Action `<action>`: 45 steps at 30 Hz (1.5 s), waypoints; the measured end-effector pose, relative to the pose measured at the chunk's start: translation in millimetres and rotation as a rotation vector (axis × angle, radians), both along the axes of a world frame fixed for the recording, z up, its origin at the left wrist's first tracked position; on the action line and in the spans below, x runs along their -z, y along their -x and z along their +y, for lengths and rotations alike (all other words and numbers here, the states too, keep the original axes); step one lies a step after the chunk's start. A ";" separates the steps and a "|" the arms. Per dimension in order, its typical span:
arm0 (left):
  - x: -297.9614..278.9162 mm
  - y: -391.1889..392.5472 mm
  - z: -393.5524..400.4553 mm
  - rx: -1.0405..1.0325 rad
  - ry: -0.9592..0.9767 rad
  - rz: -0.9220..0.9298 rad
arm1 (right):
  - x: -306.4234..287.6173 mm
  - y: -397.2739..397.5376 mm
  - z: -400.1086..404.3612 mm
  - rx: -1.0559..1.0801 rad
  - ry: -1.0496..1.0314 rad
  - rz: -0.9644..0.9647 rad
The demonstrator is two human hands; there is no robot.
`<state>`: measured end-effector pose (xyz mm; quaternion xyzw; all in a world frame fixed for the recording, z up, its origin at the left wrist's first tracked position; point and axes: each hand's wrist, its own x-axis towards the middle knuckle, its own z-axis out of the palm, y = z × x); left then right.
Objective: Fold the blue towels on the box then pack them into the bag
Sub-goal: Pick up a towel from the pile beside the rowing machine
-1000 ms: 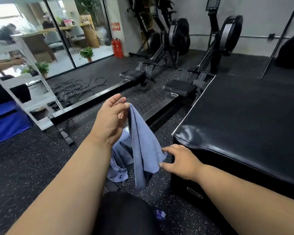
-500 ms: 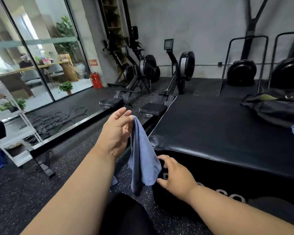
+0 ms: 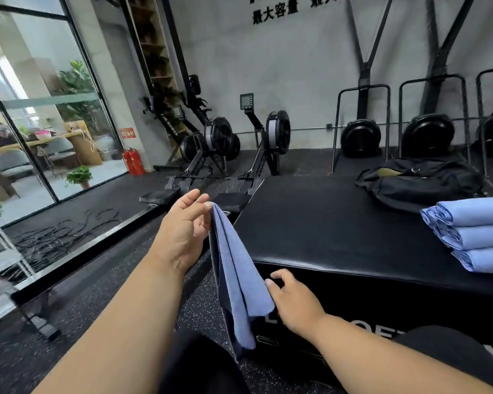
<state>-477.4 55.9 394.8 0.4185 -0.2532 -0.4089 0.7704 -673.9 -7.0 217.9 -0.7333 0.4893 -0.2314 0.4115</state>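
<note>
A blue towel (image 3: 235, 277) hangs in loose folds in front of the black box's left corner. My left hand (image 3: 184, 231) pinches its top edge between thumb and fingers, held up at the box's left. Lower down, my right hand (image 3: 292, 301) pinches the towel's right edge against the box's front face. The black padded box (image 3: 325, 223) fills the right half of the view. A stack of three folded blue towels (image 3: 473, 233) lies on its right side. A black duffel bag (image 3: 421, 183) sits open at the box's far right.
Rowing machines (image 3: 219, 143) stand on the speckled floor beyond the box's left side. Fan bikes (image 3: 360, 135) line the back wall. A white shelf (image 3: 3, 251) and coiled cables (image 3: 60, 234) lie at the left by the glass wall.
The view has swung up and to the right, bringing the towel stack and bag into sight. Both hands keep their hold on the towel, now held in front of the box's corner.
</note>
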 end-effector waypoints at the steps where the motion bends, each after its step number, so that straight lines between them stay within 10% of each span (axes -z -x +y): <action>1: -1.1 1.6 0.2 0.002 0.000 -0.001 | 0.0 1.5 2.0 0.027 -0.062 -0.045; 18: 13.3 -10.5 0.6 -0.114 -0.155 -0.203 | -63.6 19.9 -35.7 0.202 -0.469 -1.020; 45: -12.1 -3.4 -160.5 -0.181 -0.020 -0.180 | -169.1 80.2 -205.3 0.160 -0.045 -0.806</action>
